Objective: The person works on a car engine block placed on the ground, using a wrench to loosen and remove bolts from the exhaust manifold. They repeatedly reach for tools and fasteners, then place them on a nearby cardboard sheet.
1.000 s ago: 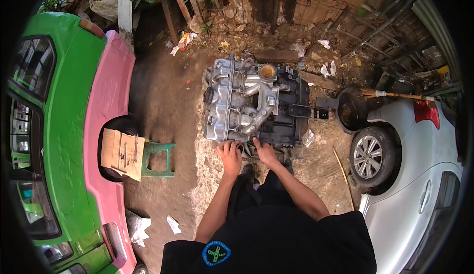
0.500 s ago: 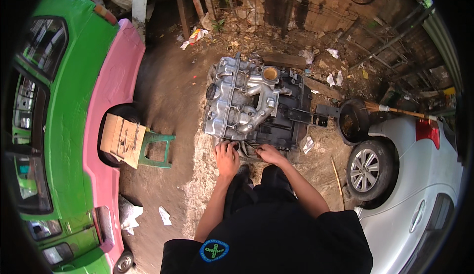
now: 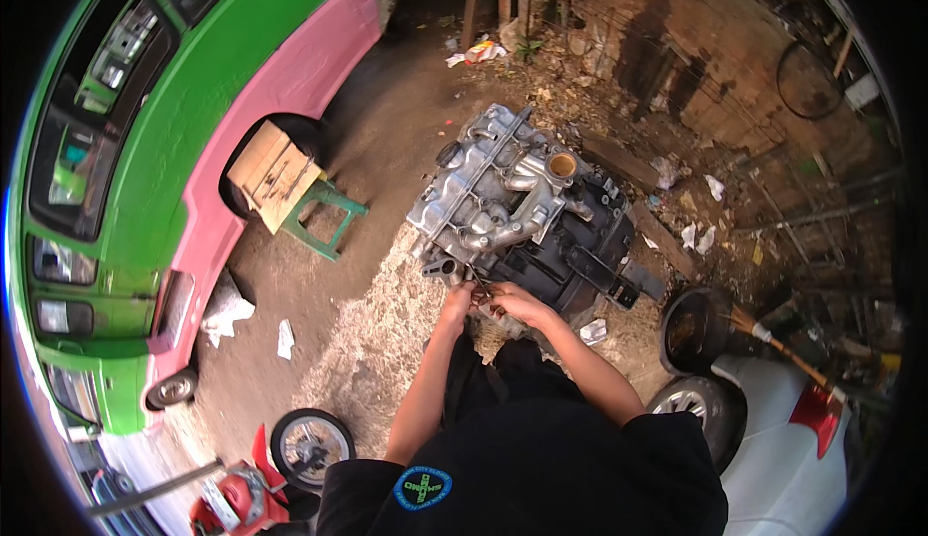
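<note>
A large engine (image 3: pixel 522 212) with a silvery top cover and black lower parts stands on the ground in front of me. At its near edge my left hand (image 3: pixel 458 304) is closed, fingers bent together beside a grey metal fitting (image 3: pixel 445 268) with a round opening. My right hand (image 3: pixel 514 304) meets it from the right, fingertips pinched close to the left ones. Whatever small thing lies between the fingers is too small and shaded to name.
To the left a green stool (image 3: pixel 333 222) bears a wooden board (image 3: pixel 274 176) with thin tools, beside a green and pink van (image 3: pixel 222 140). A black tub (image 3: pixel 694 328), a broom (image 3: pixel 773 343) and a silver car (image 3: pixel 773 439) stand at right. A red motorcycle (image 3: pixel 251 497) is behind left.
My view has turned, so the scene appears rotated clockwise. My left hand has come off the engine's near corner and in beside my right hand, where the fingers now meet.
</note>
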A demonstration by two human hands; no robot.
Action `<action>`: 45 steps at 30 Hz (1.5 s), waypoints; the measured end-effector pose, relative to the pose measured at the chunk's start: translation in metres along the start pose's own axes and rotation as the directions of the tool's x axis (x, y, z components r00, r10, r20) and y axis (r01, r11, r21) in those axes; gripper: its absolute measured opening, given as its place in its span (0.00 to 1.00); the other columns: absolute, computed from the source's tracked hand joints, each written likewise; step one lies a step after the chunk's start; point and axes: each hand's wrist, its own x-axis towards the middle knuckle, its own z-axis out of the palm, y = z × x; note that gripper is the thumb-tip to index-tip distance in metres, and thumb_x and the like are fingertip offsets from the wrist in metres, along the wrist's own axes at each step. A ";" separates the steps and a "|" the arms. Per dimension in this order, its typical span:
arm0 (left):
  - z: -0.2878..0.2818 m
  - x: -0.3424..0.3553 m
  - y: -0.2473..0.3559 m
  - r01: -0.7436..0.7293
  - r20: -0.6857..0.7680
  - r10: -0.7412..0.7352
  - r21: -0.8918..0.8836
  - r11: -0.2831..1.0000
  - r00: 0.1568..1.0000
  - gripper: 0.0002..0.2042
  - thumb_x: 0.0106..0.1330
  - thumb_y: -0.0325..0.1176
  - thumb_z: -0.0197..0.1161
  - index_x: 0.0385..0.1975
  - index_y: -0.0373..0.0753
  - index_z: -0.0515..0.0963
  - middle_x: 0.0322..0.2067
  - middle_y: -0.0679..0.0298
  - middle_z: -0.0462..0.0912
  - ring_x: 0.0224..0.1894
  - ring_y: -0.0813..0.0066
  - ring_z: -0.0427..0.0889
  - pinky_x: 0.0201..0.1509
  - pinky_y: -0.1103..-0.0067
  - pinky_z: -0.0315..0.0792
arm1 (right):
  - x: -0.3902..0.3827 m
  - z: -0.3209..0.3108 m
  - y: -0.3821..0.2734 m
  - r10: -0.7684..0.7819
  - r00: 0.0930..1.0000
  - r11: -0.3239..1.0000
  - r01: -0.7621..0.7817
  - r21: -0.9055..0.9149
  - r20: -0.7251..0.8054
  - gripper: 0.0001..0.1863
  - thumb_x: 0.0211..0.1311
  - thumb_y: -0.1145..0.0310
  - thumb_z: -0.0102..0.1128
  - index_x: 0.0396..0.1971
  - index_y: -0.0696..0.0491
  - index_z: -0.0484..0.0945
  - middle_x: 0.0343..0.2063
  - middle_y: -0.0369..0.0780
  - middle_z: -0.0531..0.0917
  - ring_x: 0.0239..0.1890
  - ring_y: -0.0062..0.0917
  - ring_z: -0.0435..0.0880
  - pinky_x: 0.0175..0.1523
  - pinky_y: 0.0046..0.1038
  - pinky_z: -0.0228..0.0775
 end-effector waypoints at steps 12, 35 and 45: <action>0.022 -0.017 0.046 0.205 0.068 -0.220 -0.688 0.696 0.973 0.58 0.57 0.71 0.59 0.66 0.17 0.47 0.57 0.33 0.60 0.56 0.44 0.69 0.64 0.49 0.63 | -0.069 -0.050 0.000 -0.463 0.876 0.606 0.204 -0.769 -0.133 0.12 0.64 0.77 0.51 0.46 0.60 0.78 0.38 0.49 0.83 0.42 0.45 0.81 0.49 0.42 0.74; 0.002 -0.035 0.049 0.218 0.179 -0.127 -0.857 0.466 0.976 0.64 0.53 0.85 0.32 0.73 0.26 0.40 0.65 0.27 0.51 0.65 0.27 0.58 0.72 0.41 0.38 | -0.054 -0.044 0.046 -0.633 0.717 0.643 0.276 -0.715 -0.293 0.14 0.56 0.86 0.51 0.41 0.56 0.76 0.34 0.42 0.78 0.42 0.38 0.76 0.47 0.39 0.70; -0.021 -0.022 0.056 0.444 0.424 -0.135 -0.830 0.338 0.895 0.61 0.54 0.72 0.49 0.72 0.23 0.37 0.67 0.27 0.47 0.68 0.26 0.53 0.73 0.43 0.40 | -0.054 -0.037 0.044 -0.615 0.704 0.683 0.250 -0.686 -0.355 0.12 0.58 0.87 0.49 0.38 0.57 0.77 0.32 0.42 0.76 0.38 0.34 0.75 0.46 0.30 0.69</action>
